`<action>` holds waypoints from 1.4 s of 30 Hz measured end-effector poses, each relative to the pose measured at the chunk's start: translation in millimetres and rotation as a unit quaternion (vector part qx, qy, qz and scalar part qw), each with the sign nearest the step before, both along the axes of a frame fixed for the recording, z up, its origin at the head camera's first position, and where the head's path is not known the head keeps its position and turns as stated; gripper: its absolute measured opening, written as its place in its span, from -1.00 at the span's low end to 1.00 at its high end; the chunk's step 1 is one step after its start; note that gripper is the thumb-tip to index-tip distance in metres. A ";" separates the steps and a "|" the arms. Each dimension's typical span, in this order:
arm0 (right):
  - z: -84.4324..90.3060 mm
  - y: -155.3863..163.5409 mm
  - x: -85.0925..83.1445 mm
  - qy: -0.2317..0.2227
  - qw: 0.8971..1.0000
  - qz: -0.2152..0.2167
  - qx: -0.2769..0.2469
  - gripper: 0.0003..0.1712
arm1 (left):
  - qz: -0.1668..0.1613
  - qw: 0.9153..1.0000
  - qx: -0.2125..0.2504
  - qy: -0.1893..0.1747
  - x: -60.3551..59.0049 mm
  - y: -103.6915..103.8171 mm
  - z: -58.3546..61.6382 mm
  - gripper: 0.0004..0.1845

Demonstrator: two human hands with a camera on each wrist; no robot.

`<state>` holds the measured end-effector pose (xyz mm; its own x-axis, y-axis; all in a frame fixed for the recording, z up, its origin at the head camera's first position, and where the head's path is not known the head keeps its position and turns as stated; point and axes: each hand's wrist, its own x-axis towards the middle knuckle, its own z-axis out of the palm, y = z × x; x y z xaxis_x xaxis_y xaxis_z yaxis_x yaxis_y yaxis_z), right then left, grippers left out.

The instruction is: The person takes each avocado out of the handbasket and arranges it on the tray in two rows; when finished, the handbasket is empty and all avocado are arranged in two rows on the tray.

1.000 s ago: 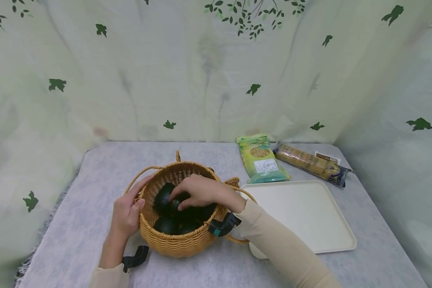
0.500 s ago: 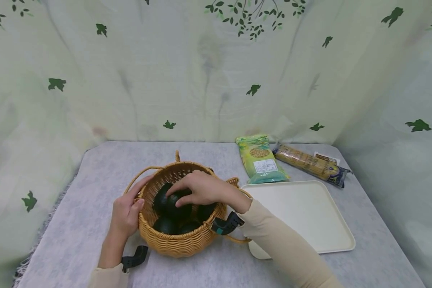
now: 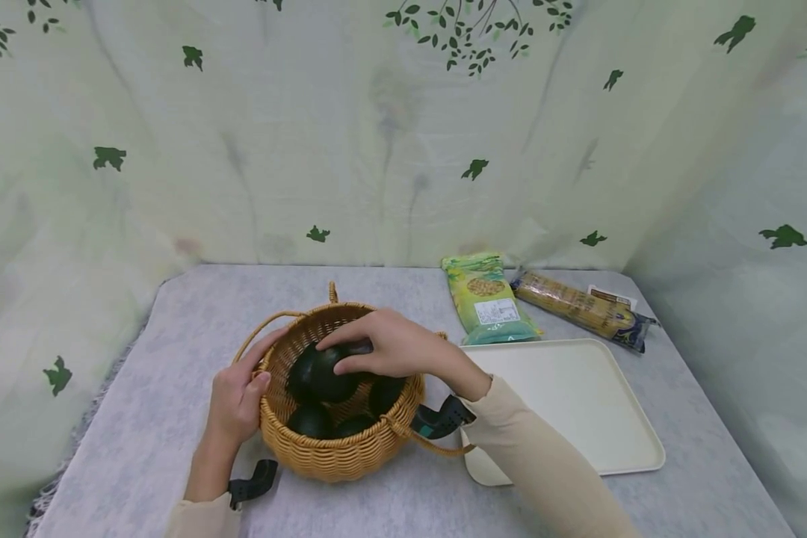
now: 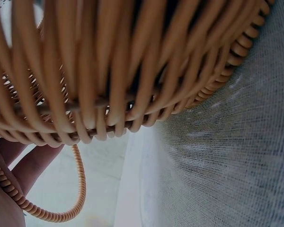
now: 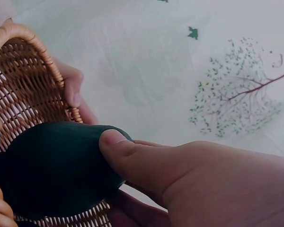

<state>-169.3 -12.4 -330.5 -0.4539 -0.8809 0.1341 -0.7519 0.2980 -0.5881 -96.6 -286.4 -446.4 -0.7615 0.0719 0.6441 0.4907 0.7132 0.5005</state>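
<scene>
A round wicker basket (image 3: 336, 459) stands on the table with several dark green avocados in it, one (image 3: 309, 421) near its front wall. My left hand (image 3: 237, 396) grips the basket's left rim, thumb on the near side; in the left wrist view the woven wall (image 4: 109, 71) fills the top, and a few fingers (image 4: 31, 170) show beside a looped handle. Over the basket, my right hand (image 3: 397, 347) pinches one avocado (image 5: 61, 165) between thumb and fingers. Its thumb (image 5: 116, 142) lies on the fruit's narrower end. That avocado overlaps another behind it in the head view.
To the right of the basket lies a white tray (image 3: 571, 403), partly under the right sleeve. Behind it are a green-yellow bag (image 3: 491, 302) and a long pack of pasta (image 3: 578, 302). Printed cloth (image 3: 376, 149) walls the table's back and sides.
My right hand has lifted the avocado upward from among the others and slightly right, uncovering more of the basket's floor. The left hand keeps its hold on the rim.
</scene>
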 end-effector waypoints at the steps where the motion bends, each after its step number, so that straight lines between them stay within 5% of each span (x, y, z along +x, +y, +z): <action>1: 0.0 1.8 0.3 -0.001 1.000 -0.004 -0.005 -0.55 | -0.001 1.000 0.000 0.001 -0.2 0.1 0.1 -0.45; 17: -0.2 30.5 5.4 -0.035 0.995 -0.057 -0.078 -0.57 | -0.002 1.000 -0.004 0.018 0.2 -0.1 1.3 -0.44; 42: 10.8 61.8 19.1 -0.131 0.964 -0.130 -0.192 -0.56 | -0.009 0.999 -0.004 0.033 -2.4 0.8 0.9 -0.45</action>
<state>-150.2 49.4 -319.7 -0.7158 -0.6409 0.2775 -0.4912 0.1796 -0.8523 -99.0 -285.6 -445.5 -0.7165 0.0900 0.6918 0.5346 0.7079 0.4616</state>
